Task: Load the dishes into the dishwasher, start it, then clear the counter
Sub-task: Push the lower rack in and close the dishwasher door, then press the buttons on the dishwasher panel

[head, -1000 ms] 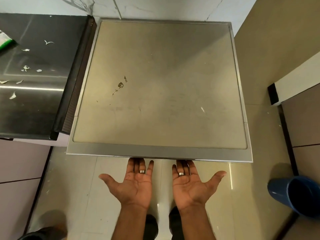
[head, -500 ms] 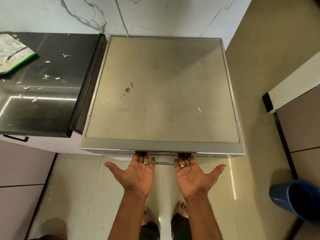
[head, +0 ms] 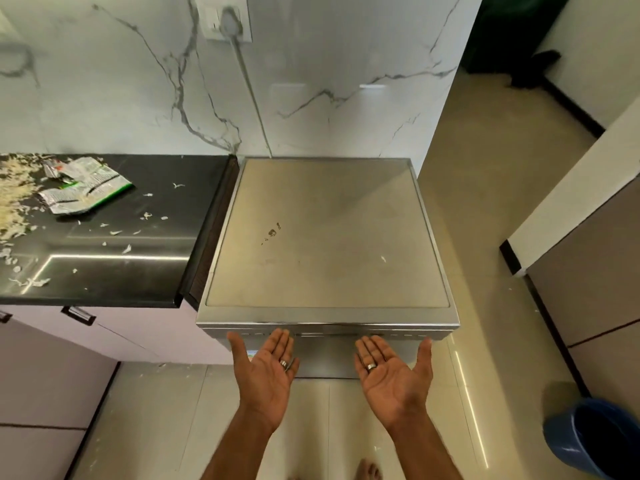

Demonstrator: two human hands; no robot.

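The steel dishwasher [head: 325, 237] stands against the marble wall, seen from above, with its door [head: 325, 355] upright against the body. My left hand [head: 265, 367] and my right hand [head: 393, 367] are both palm up with straight fingers in front of the door's top edge. The fingertips reach the control strip below the lid. Neither hand holds anything. A black counter [head: 138, 271] adjoins the dishwasher on the left. It carries a torn green and silver packet [head: 83, 190], spilled flakes [head: 14, 195] and scattered white scraps.
A blue bucket [head: 595, 438] stands on the tiled floor at the lower right. A wall socket with a cable [head: 228, 22] sits above the dishwasher. Cabinet drawers [head: 79, 315] run under the counter. A partition wall [head: 571, 209] closes the right side.
The head has risen and pulled back, so the wall and more of the counter show. My fingertips were hooked under the door's edge; now they lie at the control strip with the door upright.
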